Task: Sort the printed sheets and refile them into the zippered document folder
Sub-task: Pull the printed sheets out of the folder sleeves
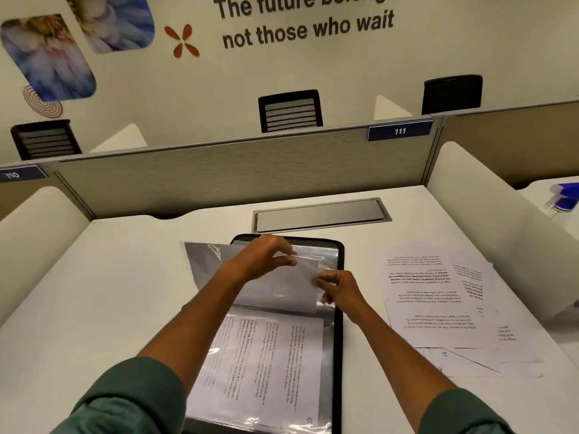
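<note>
Clear plastic sleeve (250,277), raised over the open zippered document folder (339,308) at desk (109,292) centre, is pinched by left hand (263,255) and right hand (340,291), loose printed sheets (438,308) lying nearer the right hand.

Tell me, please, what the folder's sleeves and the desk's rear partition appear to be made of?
Sleeves: apparently thin clear plastic, glossy; glare streaks and wrinkles show, and print reads through them. Partition: seemingly woven fabric, matte beige with a fine speckled texture, edged by what looks like a metal trim.
</note>
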Motion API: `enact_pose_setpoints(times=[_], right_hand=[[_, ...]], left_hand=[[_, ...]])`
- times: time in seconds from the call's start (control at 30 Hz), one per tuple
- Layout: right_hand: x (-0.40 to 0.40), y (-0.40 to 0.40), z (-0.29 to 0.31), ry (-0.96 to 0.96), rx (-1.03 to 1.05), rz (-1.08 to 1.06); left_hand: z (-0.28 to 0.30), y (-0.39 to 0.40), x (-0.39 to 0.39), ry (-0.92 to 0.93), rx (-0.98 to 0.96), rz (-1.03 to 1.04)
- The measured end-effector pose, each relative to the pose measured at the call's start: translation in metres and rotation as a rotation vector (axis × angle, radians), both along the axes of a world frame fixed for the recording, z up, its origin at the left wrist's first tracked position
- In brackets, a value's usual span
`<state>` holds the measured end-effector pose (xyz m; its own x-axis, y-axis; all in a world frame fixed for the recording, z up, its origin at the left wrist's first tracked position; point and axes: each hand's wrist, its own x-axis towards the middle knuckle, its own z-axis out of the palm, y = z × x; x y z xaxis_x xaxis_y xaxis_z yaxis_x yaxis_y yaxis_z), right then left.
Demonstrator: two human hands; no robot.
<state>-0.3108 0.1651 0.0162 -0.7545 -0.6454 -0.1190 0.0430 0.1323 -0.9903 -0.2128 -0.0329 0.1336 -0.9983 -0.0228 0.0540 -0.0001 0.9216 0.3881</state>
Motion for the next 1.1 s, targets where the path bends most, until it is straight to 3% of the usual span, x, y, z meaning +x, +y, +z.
enact_pose_setpoints(times=[0.1,0.3,0.4,0.6,1.1], right_hand=[[-0.001,0.002,0.001,0.019,-0.017,-0.093],[-0.018,0.027,-0.003,0.048,-0.022,-0.334],[-0.029,0.048,-0.003,0.056,-0.006,-0.467],[-0.055,0.089,-0.001,0.123,-0.012,-0.691],[-0.092,0.181,0.039,0.41,-0.013,-1.136]], left_hand=[[-0.002,-0.002,0.004,0.032,-0.053,0.061],[-0.009,-0.009,0.007,0.054,-0.34,0.28],[-0.018,-0.011,0.006,0.152,-0.453,0.36],[-0.047,0.001,0.003,0.196,-0.409,0.427],[-0.13,0.049,0.013,-0.338,-0.296,0.259]])
